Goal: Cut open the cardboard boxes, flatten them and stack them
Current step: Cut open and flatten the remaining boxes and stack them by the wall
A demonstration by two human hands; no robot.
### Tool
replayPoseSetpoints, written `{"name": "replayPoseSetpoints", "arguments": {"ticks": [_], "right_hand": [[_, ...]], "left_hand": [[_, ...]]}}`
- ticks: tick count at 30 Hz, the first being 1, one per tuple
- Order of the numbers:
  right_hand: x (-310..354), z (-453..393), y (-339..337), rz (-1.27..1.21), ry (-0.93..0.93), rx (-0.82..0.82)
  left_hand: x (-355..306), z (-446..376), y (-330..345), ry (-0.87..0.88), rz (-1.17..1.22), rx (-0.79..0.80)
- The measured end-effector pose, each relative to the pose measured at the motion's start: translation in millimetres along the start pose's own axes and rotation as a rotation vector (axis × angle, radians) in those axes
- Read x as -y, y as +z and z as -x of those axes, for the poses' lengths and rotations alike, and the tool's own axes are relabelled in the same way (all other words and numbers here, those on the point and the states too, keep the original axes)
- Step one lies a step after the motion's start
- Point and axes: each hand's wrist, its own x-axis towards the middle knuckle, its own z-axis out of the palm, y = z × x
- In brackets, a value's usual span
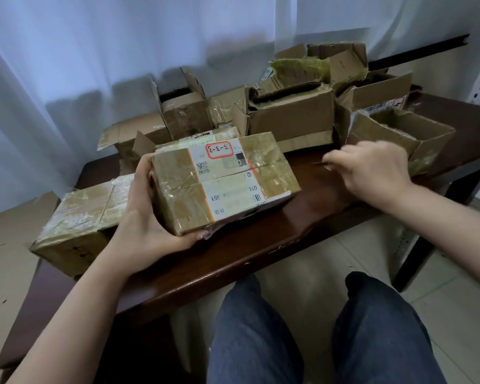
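Observation:
A sealed, tape-wrapped cardboard box [227, 181] with a white shipping label marked "3-3-3" is tilted up off the dark wooden table [302, 217]. My left hand [142, 217] grips its near-left end, thumb beneath and fingers round the far side. My right hand [372, 167] hovers to the right of the box, blurred, back up, fingers pointing left. A thin dark sliver [319, 163] shows just past its fingertips. Whether the hand holds it is unclear.
Another taped box [78, 217] lies at the table's left end. Several opened boxes [291, 112] with raised flaps crowd the back, and one open box [402, 134] stands just behind my right hand. White curtains hang behind. My knees are under the near edge.

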Motion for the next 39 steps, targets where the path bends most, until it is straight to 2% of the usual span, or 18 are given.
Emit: {"name": "replayPoseSetpoints", "arguments": {"ticks": [3,5,8,11,15,19,24,29,39], "right_hand": [[23.6,9.5,5.2,-0.208,0.348,-0.002],[38.6,0.6,0.1,-0.338,0.502,-0.022],[61.3,-17.5,-21.5,-0.574,0.455,-0.057],[83.4,-27.4,-32.8,-0.707,0.415,-0.043],[81.5,-26.1,-31.6,-0.674,0.475,-0.03],[73.7,-28.0,-51.8,-0.735,0.477,-0.045],[70.2,-35.7,-98.2,-0.81,0.39,-0.1],[61.5,-33.7,-134.7,-0.669,0.333,-0.142],[36.1,-11.3,-149.0,-0.365,0.392,-0.109]], "left_hand": [[-4.6,-4.2,9.5,-0.042,-0.08,-0.06],[-15.3,-8.6,15.7,-0.065,-0.181,-0.112],[-36.6,-15.5,20.4,-0.082,-0.278,-0.142],[-50.2,-22.8,26.5,-0.074,-0.364,-0.078],[-59.5,-24.2,27.5,-0.022,-0.473,0.02],[-71.5,-27.5,25.4,0.02,-0.523,-0.063],[-99.0,-40.8,19.2,0.081,-0.567,-0.147],[-121.3,-65.1,32.0,0.134,-0.713,-0.162],[-152.7,-88.2,76.7,0.184,-0.831,-0.167]]}}
